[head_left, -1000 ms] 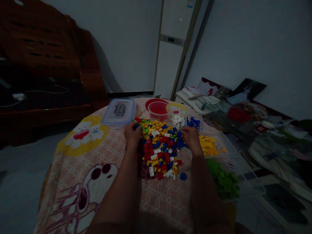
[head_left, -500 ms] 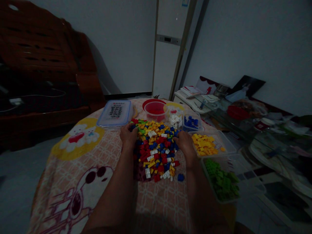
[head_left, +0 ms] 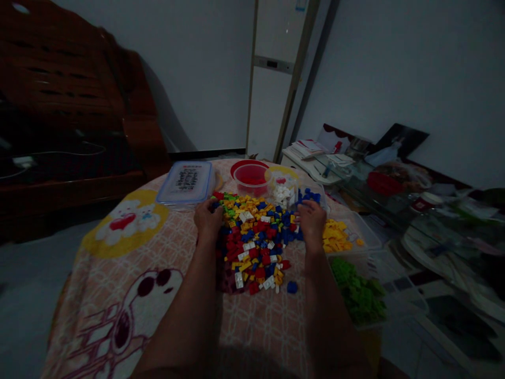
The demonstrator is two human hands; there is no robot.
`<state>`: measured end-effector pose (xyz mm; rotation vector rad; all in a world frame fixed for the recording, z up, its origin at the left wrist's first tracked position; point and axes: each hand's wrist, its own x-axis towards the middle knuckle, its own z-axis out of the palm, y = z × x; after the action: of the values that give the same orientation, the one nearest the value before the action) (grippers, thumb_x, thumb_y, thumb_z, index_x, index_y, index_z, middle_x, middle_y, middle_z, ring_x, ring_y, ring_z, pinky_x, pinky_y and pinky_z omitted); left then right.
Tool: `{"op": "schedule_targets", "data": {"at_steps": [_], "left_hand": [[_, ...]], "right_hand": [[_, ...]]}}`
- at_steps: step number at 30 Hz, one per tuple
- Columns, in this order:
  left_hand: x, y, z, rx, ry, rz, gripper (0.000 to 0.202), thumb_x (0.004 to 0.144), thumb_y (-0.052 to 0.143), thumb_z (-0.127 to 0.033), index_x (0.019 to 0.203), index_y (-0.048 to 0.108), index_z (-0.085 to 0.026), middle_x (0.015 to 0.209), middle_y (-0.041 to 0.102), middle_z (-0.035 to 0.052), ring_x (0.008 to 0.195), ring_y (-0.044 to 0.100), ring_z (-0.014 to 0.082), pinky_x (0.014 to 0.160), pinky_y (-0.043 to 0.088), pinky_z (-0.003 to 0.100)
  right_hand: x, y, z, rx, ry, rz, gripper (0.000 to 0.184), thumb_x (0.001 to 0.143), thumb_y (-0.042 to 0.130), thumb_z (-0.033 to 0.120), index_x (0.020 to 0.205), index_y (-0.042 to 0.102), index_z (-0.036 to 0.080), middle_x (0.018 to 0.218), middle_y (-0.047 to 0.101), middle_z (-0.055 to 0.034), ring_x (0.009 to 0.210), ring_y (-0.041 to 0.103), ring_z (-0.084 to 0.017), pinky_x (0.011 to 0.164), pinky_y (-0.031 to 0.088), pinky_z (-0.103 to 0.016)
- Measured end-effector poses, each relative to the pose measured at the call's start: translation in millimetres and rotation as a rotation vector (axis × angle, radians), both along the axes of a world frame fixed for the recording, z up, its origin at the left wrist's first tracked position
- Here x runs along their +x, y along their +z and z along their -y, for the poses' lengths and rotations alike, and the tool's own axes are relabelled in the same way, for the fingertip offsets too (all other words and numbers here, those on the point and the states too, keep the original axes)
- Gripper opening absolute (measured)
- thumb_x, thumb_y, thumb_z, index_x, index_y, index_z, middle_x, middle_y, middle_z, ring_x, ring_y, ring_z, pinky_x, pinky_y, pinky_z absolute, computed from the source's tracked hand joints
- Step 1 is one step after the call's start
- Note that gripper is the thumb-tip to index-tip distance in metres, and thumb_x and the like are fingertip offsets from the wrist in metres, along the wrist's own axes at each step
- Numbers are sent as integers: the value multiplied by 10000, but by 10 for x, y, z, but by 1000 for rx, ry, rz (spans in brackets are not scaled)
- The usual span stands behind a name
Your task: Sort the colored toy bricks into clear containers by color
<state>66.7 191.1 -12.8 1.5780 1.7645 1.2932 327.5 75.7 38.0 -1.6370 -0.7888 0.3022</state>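
Note:
A heap of mixed toy building bricks [head_left: 252, 237] in red, yellow, blue, white and green lies on the patterned tablecloth [head_left: 260, 326]. My left hand [head_left: 207, 218] rests against the heap's upper left edge, its fingers bent and apart from the thumb, with no brick visible in its grasp. On the other side my right hand [head_left: 311, 218] hovers by blue bricks at the heap's right edge, fingers apart and pointing left. In front of it is the clear box of blue bricks [head_left: 308, 195]. One blue brick [head_left: 292, 287] lies apart near the heap's lower right.
Yellow bricks [head_left: 335, 236] and green bricks [head_left: 357, 295] fill clear boxes at the right. White bricks [head_left: 283, 195], a red-lined round tub [head_left: 252, 179] and a blue-edged lidded box [head_left: 185, 181] stand at the back. A cluttered glass table [head_left: 355, 184] adjoins the right.
My right hand has moved right, away from the heap, and its fingers have spread. More blue bricks now lie at the heap's right edge. My left hand has stayed put.

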Motion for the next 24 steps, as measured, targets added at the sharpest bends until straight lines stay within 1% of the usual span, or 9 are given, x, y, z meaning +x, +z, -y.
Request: {"op": "schedule_targets", "data": {"at_steps": [2,4,5,7,11,15,20,24], "left_hand": [[6,5,2,-4,4,-5,372,729,631,-245,1077,746,-178,967,713,51,934,637,219,942,507,361],[10,14,7,-10,3,-9,380,735,633,-243,1092,746,-178,978,712,53,933,639,220,941,507,361],[12,18,11,-12,4,-10,382,739,634,-244,1097,746,-176,981,711,55,931,640,220,941,507,361],[13,23,18,-11,10,-16,377,741,636,-243,1093,748,-170,984,710,59,925,640,221,941,506,363],[13,21,24,2,12,-14,362,740,639,-239,1078,752,-174,987,708,60,918,638,220,934,508,363],[14,15,14,-7,18,-9,362,732,649,-235,1074,754,-179,991,705,58,918,639,223,931,512,367],[13,-5,2,-13,12,4,373,734,644,-234,1088,750,-180,979,707,55,915,637,218,933,511,367],[14,-18,9,9,9,16,358,735,642,-243,1072,754,-191,966,710,51,918,633,217,938,505,364]], "right_hand": [[18,-52,-44,175,-51,-225,426,746,626,306,1125,653,113,819,710,-62,725,702,-192,679,605,-348],[34,-94,-70,303,-67,-345,470,724,647,287,1163,628,122,936,714,-88,834,713,-191,773,611,-372],[41,-107,-75,338,-67,-370,484,718,652,280,1176,621,125,1007,709,-107,895,711,-196,820,605,-387],[51,-119,-73,351,-63,-381,494,719,644,272,1189,615,122,1105,691,-141,970,701,-207,871,591,-410],[67,-106,-62,306,-80,-338,479,726,587,243,1180,628,94,1121,691,-166,946,706,-204,855,594,-396],[116,-128,-73,233,-67,-232,466,734,546,246,1161,656,93,1070,724,-152,885,718,-201,817,599,-375],[129,-153,-46,66,13,26,457,780,539,321,1143,700,96,1096,743,-157,943,721,-230,846,577,-360],[13,-31,29,-30,25,273,421,819,512,321,1110,736,114,1072,759,-138,942,716,-240,878,552,-356]]}}
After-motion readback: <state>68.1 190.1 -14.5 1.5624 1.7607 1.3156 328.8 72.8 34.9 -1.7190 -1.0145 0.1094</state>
